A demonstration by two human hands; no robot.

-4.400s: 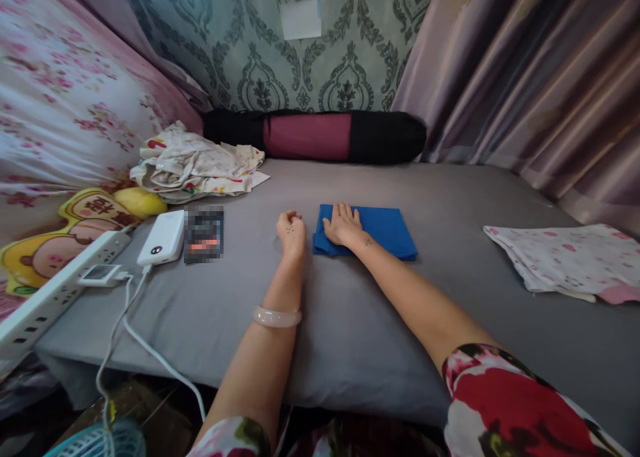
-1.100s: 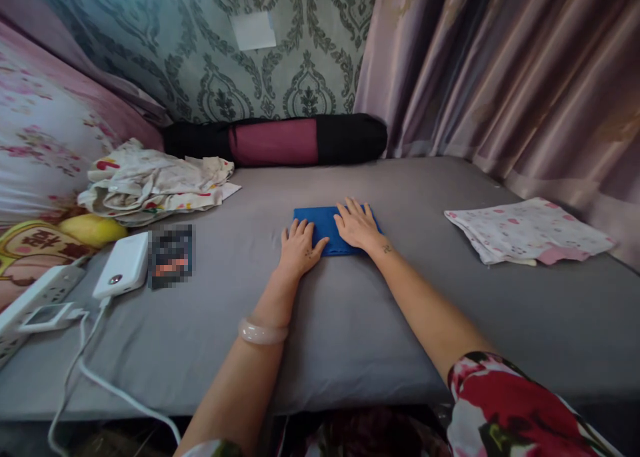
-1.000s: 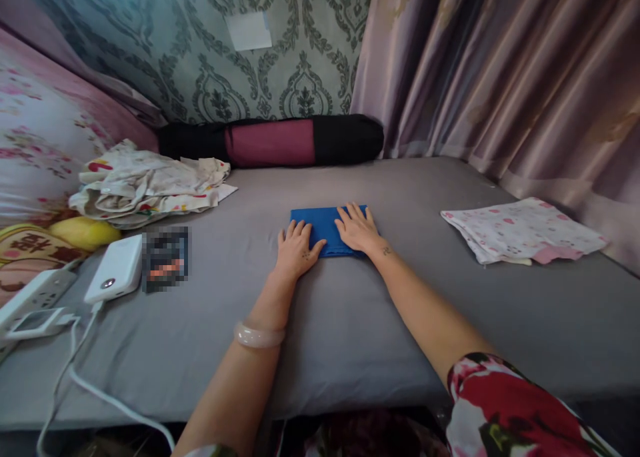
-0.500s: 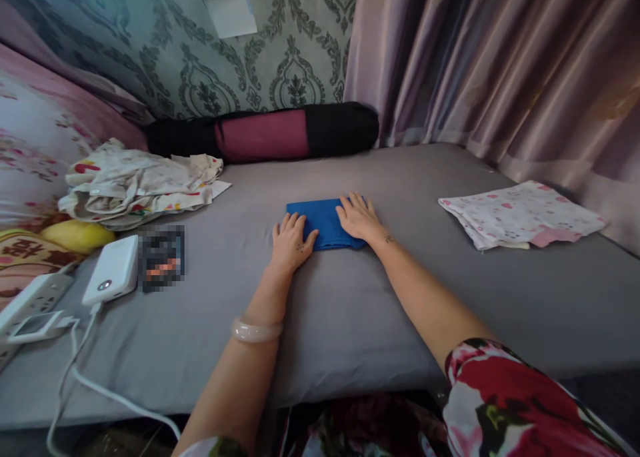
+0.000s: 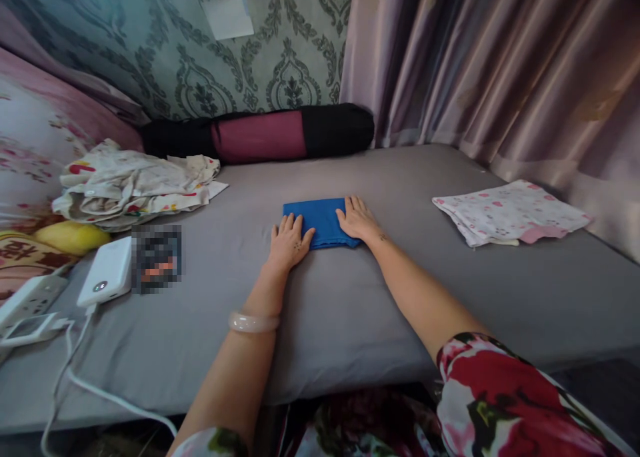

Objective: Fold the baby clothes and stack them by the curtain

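Note:
A folded blue cloth (image 5: 321, 221) lies flat on the grey sheet (image 5: 350, 310) in the middle of the head view. My left hand (image 5: 290, 240) rests palm down over its left front corner, fingers stretched out and thumb apart. Across the right edge of the cloth lies my right hand (image 5: 359, 218), also flat with the fingers extended. Neither hand grips anything; both touch the cloth, and parts of its side edges are hidden under them.
Folded white-and-pink patterned fabric (image 5: 510, 212) lies at the right. On the left are a crumpled patterned garment (image 5: 130, 184), a white power bank (image 5: 106, 270) with cables, a power strip (image 5: 35, 297) and a blurred-out item (image 5: 158, 258). A long black-and-maroon bag (image 5: 260, 136) lies along the wall.
My right hand has shifted slightly toward the right edge of the blue cloth. My left hand stays at the left front corner. The whole view has moved a little.

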